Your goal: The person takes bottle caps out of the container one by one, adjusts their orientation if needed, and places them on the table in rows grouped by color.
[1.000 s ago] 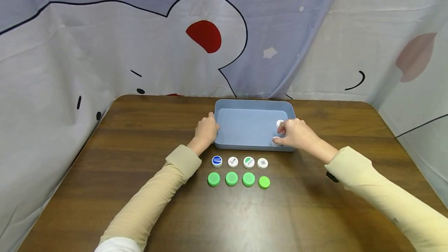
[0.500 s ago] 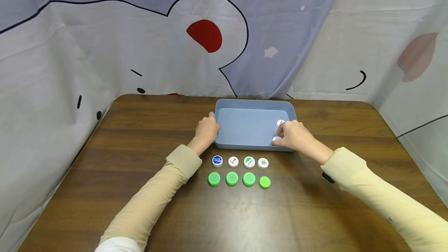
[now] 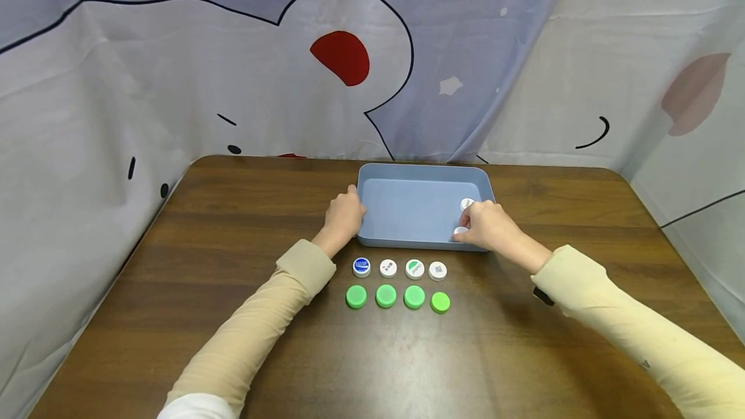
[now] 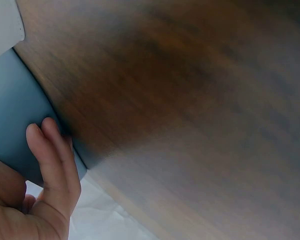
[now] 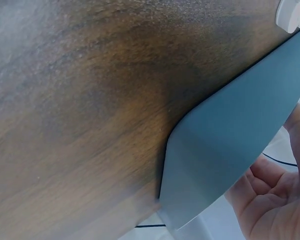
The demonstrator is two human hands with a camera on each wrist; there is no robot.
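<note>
A blue-grey shallow tray (image 3: 407, 212) lies toward the back of the wooden table. My left hand (image 3: 345, 215) grips its left side; in the left wrist view the fingers (image 4: 51, 155) lie against the outside wall. My right hand (image 3: 495, 225) reaches over the tray's right side and pinches a white bottle cap (image 3: 460, 231) at the near right corner. Just beyond it in the tray sits another white bottle cap (image 3: 466, 204), partly behind the fingers. In the right wrist view the tray wall hides the right hand's fingertips and the pinched cap.
In front of the tray is a row of several white-sided bottle caps (image 3: 388, 268), one with a blue top (image 3: 361, 266). Nearer still runs a row of several green bottle caps (image 3: 386, 296). A patterned curtain (image 3: 262, 83) hangs behind the table (image 3: 262, 212).
My right hand and forearm have shifted slightly left, and the fingers have drawn closer around the white bottle cap. My left hand stays on the tray's left side.
</note>
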